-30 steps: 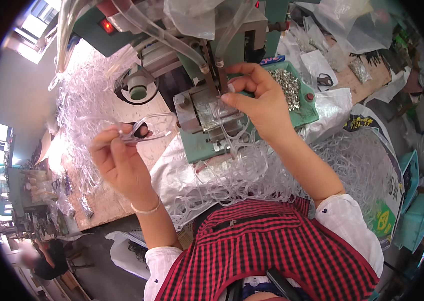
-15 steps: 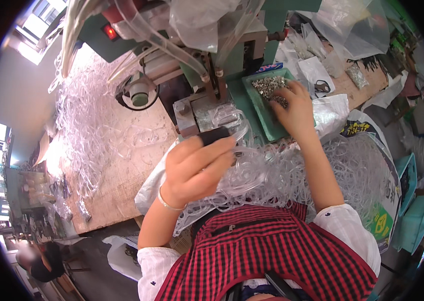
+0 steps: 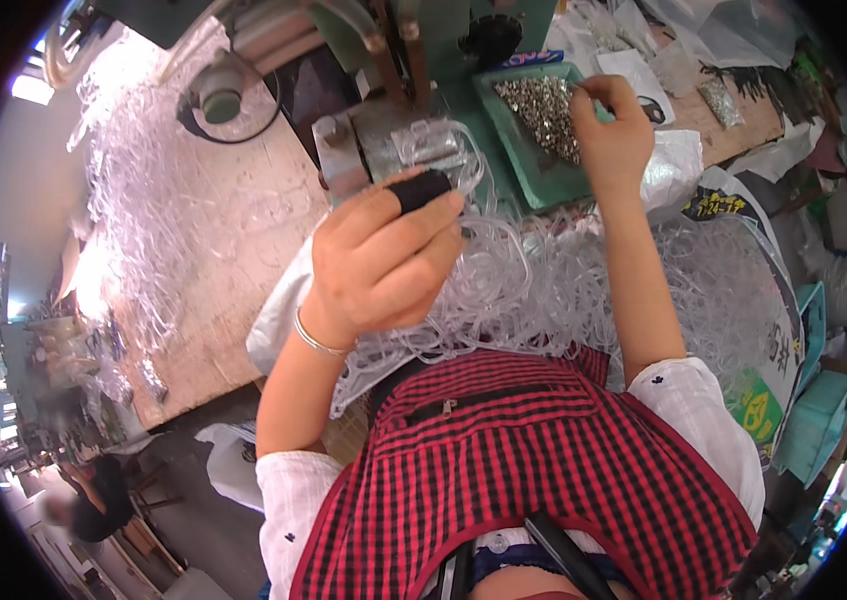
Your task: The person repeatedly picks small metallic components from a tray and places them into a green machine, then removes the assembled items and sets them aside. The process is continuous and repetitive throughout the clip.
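Note:
My left hand (image 3: 383, 255), a black sleeve (image 3: 419, 191) on its index finger, is closed with thumb and finger pinched on a clear plastic strap (image 3: 478, 160). The strap loops up toward the metal work block (image 3: 383, 140) of a green machine (image 3: 443, 35). My right hand (image 3: 615, 140) is at the right rim of a green tray (image 3: 523, 175), fingers curled into a pinch beside a pile of small shiny metal pieces (image 3: 543, 112). Whatever lies between those fingertips is too small to make out.
Tangled clear straps (image 3: 543, 270) fill a sack in front of me; another heap (image 3: 133, 200) covers the wooden table (image 3: 243, 290) at left. Scissors (image 3: 651, 110) and a bag of small parts (image 3: 720, 103) lie to the right. Teal bins (image 3: 818, 430) stand far right.
My right hand has moved from over the metal pieces to the tray's right rim, its fingers now pinched. My left hand keeps its pinch near the work block. The whole view has shifted.

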Available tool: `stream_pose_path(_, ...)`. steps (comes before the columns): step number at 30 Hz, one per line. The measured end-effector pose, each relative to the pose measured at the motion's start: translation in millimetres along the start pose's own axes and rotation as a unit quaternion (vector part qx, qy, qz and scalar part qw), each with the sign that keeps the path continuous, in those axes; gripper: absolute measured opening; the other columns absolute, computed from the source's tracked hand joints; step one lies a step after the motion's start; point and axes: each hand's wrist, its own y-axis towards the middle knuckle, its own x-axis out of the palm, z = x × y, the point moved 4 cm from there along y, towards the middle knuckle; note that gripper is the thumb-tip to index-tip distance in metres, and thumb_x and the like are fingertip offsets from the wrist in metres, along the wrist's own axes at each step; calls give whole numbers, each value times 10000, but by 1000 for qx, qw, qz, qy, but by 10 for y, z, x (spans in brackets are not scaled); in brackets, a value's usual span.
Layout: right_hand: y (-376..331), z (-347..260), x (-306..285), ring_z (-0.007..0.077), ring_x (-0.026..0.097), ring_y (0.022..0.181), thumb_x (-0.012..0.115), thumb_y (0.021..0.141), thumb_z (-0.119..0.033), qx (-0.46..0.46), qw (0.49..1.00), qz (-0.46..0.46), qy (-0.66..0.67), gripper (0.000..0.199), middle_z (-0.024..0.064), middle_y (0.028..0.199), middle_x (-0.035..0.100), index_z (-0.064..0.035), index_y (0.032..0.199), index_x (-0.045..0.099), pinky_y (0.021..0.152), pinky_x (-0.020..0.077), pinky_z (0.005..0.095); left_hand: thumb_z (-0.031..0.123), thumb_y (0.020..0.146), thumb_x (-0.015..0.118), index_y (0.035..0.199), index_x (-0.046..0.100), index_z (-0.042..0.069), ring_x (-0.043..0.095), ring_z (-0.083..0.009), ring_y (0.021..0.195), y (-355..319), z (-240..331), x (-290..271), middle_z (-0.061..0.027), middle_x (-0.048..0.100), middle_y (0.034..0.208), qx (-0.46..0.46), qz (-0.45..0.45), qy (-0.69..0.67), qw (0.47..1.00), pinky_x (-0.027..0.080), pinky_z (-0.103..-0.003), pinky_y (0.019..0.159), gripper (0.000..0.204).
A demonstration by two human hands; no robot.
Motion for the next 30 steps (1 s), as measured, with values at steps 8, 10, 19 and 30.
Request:
stream_pose_path(8, -84, 110, -16, 289, 720, 893, 709, 791, -112, -7, 999, -37, 35, 200, 127, 901, 741, -46, 974, 756, 823, 554, 387, 5, 747, 770, 935, 681, 31, 733, -352, 885, -24, -48, -20, -142, 764, 1036, -12, -42, -31, 999, 595, -400, 737, 209)
stream_pose_path(10, -91, 91, 139, 324, 705, 956, 705, 793, -140, 33, 996, -84, 23, 243, 161, 1007, 740, -37, 1005, 765, 896, 547, 414, 29, 857, 741, 956, 692, 23, 728, -367, 912, -65, 28, 38, -171, 766, 1067, -49, -46, -7, 998, 577, -421, 789, 111)
stream_pose_path(19, -466, 183, -62, 198, 708, 831, 719, 867, -96, 123, 986, -78, 86, 144, 78, 929, 756, -59, 996, 771, 773, 559, 321, 52, 1020, 574, 1247, 612, -69, 648, -333, 1192, -633, 101, -672, -211, 660, 1315, -275, 65, 171, 944, 465, -426, 1082, 261)
stream_pose_path(30, -186, -304, 185, 196, 710, 914, 708, 888, -61, 54, 989, -125, 60, 140, 86, 977, 760, -12, 1011, 752, 859, 523, 312, 14, 785, 688, 978, 721, 96, 596, -355, 1180, -1700, -1476, -920, -142, 674, 1305, -414, -190, 227, 861, 459, -443, 1065, 212)
